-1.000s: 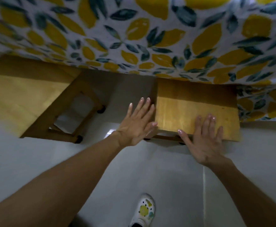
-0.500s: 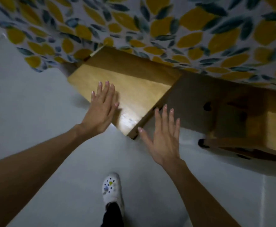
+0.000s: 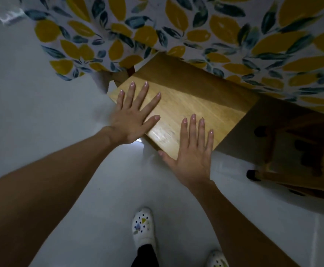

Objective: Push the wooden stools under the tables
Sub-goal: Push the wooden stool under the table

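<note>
A wooden stool (image 3: pixel 188 105) with a flat rectangular seat stands partly under the table, whose lemon-print cloth (image 3: pixel 176 31) hangs over the seat's far edge. My left hand (image 3: pixel 134 114) lies flat on the seat's near left corner, fingers spread. My right hand (image 3: pixel 194 151) rests flat on the near right edge, fingers spread, palm hanging off the seat. Neither hand grips anything. A second wooden stool (image 3: pixel 299 157) sits to the right, mostly in shadow beneath the cloth.
The floor (image 3: pixel 41 112) is pale grey tile. My white clogs (image 3: pixel 143 228) stand on it just behind the stool. A table leg (image 3: pixel 122 74) shows at the cloth's hem left of the stool.
I turned from the right stool to the left one. Both hands came down flat onto its seat, and the seat now lies further under the cloth.
</note>
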`<state>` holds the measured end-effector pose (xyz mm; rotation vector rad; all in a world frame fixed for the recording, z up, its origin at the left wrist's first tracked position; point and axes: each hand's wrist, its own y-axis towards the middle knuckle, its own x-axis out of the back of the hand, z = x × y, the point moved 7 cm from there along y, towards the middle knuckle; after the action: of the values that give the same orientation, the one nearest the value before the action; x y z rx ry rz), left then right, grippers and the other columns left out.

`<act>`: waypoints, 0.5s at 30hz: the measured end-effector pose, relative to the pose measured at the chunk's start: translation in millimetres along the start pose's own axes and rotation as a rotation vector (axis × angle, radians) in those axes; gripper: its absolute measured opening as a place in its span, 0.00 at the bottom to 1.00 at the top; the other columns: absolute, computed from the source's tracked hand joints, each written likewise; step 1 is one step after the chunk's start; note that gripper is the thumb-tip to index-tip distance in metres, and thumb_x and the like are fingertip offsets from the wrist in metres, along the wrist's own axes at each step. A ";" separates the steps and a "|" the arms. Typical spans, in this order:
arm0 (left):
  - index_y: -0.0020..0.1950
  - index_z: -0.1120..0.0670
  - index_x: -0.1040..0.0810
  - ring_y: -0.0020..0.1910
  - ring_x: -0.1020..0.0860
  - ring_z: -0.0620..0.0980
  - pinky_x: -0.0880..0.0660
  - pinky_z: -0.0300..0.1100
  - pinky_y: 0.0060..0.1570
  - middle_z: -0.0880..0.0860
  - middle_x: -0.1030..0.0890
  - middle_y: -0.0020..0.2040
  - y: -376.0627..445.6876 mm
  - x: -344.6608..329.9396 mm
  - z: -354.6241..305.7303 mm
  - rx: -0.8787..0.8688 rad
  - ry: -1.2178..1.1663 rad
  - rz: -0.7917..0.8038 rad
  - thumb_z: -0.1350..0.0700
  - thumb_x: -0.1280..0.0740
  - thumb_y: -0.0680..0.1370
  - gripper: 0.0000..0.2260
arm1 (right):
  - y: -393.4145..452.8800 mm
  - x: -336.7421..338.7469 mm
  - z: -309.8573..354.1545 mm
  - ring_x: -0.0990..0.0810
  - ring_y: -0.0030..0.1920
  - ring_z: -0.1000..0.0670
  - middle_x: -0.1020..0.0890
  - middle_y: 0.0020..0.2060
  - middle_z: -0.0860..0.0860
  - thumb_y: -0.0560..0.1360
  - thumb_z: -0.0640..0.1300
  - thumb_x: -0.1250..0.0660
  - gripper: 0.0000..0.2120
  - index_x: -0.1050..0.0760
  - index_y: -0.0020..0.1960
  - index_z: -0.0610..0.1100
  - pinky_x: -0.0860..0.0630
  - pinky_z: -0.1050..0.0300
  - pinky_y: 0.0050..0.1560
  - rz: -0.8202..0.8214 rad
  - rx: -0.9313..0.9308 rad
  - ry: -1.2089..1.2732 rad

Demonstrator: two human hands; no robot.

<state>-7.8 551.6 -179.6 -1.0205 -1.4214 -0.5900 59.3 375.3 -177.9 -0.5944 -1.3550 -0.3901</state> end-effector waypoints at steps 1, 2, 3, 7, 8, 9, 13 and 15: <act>0.76 0.40 0.62 0.75 0.67 0.57 0.64 0.57 0.72 0.51 0.64 0.78 -0.5 0.0 0.0 -0.001 -0.001 -0.015 0.36 0.59 0.78 0.28 | 0.1 -0.1 0.0 0.59 0.78 0.40 0.56 0.79 0.42 0.73 0.73 0.50 0.48 0.56 0.79 0.41 0.54 0.35 0.75 -0.009 0.002 -0.007; 0.76 0.40 0.61 0.76 0.66 0.57 0.64 0.57 0.72 0.51 0.63 0.78 -0.8 0.4 -0.7 -0.006 -0.002 -0.029 0.36 0.59 0.78 0.28 | 0.1 0.1 0.0 0.59 0.78 0.40 0.55 0.79 0.42 0.73 0.73 0.51 0.48 0.55 0.79 0.41 0.54 0.35 0.75 -0.015 0.004 -0.015; 0.76 0.40 0.60 0.76 0.65 0.57 0.64 0.57 0.72 0.51 0.62 0.78 -1.2 0.6 -1.1 -0.009 -0.002 -0.040 0.36 0.59 0.78 0.28 | -0.1 0.5 0.3 0.58 0.78 0.40 0.55 0.79 0.42 0.73 0.73 0.52 0.47 0.55 0.79 0.41 0.54 0.35 0.75 -0.017 0.009 -0.023; 0.76 0.40 0.60 0.76 0.64 0.58 0.62 0.57 0.73 0.52 0.61 0.79 -7.4 -2.4 -1.4 -0.002 -0.014 -0.056 0.36 0.58 0.78 0.28 | -3.1 0.7 -1.5 0.58 0.78 0.40 0.54 0.79 0.41 0.74 0.72 0.53 0.46 0.54 0.79 0.40 0.54 0.36 0.75 -0.018 0.050 -0.050; 0.76 0.40 0.60 0.76 0.64 0.58 0.62 0.58 0.73 0.52 0.61 0.79 -11.1 -3.6 -2.3 0.007 -0.019 -0.056 0.36 0.58 0.78 0.28 | -4.7 0.3 -2.6 0.58 0.78 0.40 0.54 0.79 0.41 0.74 0.72 0.54 0.46 0.54 0.79 0.40 0.54 0.36 0.75 -0.014 0.066 -0.055; 0.76 0.39 0.60 0.76 0.65 0.58 0.61 0.58 0.73 0.51 0.61 0.79 -15.8 -4.9 -4.1 0.022 -0.026 -0.057 0.36 0.59 0.78 0.28 | -6.8 -0.2 -4.1 0.58 0.78 0.39 0.54 0.79 0.41 0.74 0.72 0.54 0.46 0.54 0.79 0.40 0.54 0.36 0.75 -0.007 0.084 -0.065; 0.76 0.40 0.60 0.76 0.65 0.57 0.64 0.58 0.72 0.51 0.62 0.78 -44.5 -12.0 -17.6 0.134 -0.072 -0.081 0.36 0.57 0.79 0.27 | -17.3 -0.7 -12.9 0.58 0.78 0.39 0.54 0.79 0.41 0.74 0.72 0.53 0.46 0.55 0.79 0.40 0.53 0.35 0.75 0.017 0.199 -0.119; 0.77 0.41 0.58 0.76 0.64 0.58 0.64 0.58 0.72 0.51 0.61 0.79 -63.6 -15.8 -26.5 0.201 -0.099 -0.111 0.37 0.55 0.79 0.28 | -23.8 -0.2 -18.4 0.58 0.78 0.40 0.54 0.79 0.41 0.74 0.72 0.53 0.46 0.55 0.79 0.40 0.53 0.36 0.75 0.034 0.278 -0.140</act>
<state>-49.9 495.0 -177.2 -0.8252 -1.5984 -0.4706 59.9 345.2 -175.9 -0.4188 -1.5002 -0.1299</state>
